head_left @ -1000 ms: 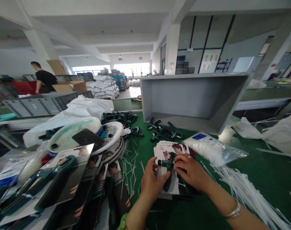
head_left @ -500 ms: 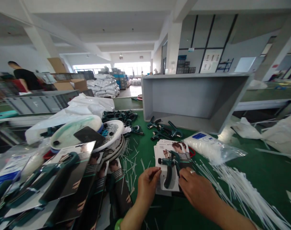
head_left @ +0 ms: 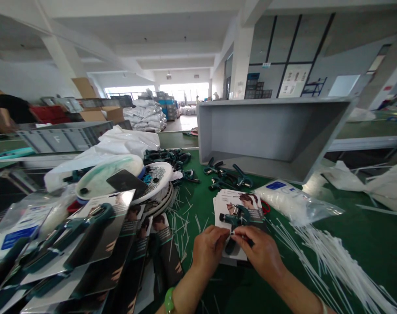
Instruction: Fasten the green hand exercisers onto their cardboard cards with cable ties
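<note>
A dark green hand tool (head_left: 241,213) with curved handles and a black knob lies on a stack of printed cards (head_left: 258,208). My left hand (head_left: 209,246) is pinched closed at the left of its handles. Opposite it, my right hand (head_left: 259,248) is closed too, thumb and forefinger almost meeting the left fingertips. A small bit of white cable tie (head_left: 231,233) shows between the fingertips, over the handle; most of it is hidden. Long white cable ties (head_left: 329,257) lie in a loose bundle to the right of my right hand.
Carded tools (head_left: 83,244) are piled at left, before white round trays (head_left: 159,174). Loose green tools (head_left: 229,176) lie beyond the cards, near a grey bin (head_left: 251,135) tipped toward me. A plastic bag (head_left: 293,203) sits right. A person (head_left: 13,107) stands far left.
My right hand has moved left from the tool's right side, over its handles, to meet my left hand. My left hand has shifted slightly right. The view has turned slightly left.
</note>
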`<state>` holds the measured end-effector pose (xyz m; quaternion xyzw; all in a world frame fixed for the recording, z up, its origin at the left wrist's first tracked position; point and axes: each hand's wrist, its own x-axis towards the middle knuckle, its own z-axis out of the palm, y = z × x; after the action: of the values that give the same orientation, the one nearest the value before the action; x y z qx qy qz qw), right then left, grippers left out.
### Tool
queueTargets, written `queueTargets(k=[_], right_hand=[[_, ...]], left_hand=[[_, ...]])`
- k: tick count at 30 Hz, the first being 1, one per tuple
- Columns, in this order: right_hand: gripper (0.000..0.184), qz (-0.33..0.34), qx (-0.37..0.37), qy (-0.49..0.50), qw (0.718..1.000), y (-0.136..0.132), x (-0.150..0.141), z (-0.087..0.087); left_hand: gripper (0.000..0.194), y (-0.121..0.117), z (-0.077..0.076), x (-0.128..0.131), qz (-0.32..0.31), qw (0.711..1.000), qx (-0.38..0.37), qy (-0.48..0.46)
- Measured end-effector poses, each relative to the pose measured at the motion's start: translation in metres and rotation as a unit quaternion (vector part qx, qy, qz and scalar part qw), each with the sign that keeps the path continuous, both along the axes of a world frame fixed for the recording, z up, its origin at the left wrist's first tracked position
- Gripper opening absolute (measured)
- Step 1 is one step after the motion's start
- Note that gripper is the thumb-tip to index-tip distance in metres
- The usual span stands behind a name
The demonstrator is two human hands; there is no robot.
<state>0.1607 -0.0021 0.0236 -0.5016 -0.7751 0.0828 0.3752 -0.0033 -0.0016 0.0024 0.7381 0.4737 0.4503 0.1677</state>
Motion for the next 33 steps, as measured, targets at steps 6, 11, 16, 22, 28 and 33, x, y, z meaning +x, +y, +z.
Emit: queueTargets(k=[6, 11, 16, 22, 28, 33], right_hand=[[0.019, 0.005, 0.017, -0.029, 0.999, 0.000, 0.002, 0.006], [0.022, 0.008, 0.029, -0.038, 0.999, 0.001, 0.001, 0.005], [0.021, 0.016, 0.024, -0.062, 0.998, 0.002, 0.002, 0.006], [0.022, 0.009, 0.002, -0.163, 0.987, 0.002, -0.002, 0.011], [0.020, 0.034, -0.018, -0.147, 0.988, 0.004, 0.003, 0.012], [0.018, 0.092, -0.018, -0.035, 0.995, 0.006, 0.011, 0.012]], left_hand=[[0.018, 0.001, -0.002, 0.003, -0.002, 1.000, -0.022, -0.022], [0.019, 0.001, 0.000, 0.003, -0.001, 0.999, -0.035, -0.014], [0.020, 0.001, 0.001, 0.005, 0.001, 0.999, -0.032, -0.026], [0.020, 0.001, 0.001, 0.006, -0.010, 0.997, -0.046, -0.054], [0.017, 0.000, 0.009, 0.004, -0.035, 0.995, -0.072, -0.057], [0.014, 0.001, 0.009, 0.008, -0.028, 0.995, -0.082, -0.058]])
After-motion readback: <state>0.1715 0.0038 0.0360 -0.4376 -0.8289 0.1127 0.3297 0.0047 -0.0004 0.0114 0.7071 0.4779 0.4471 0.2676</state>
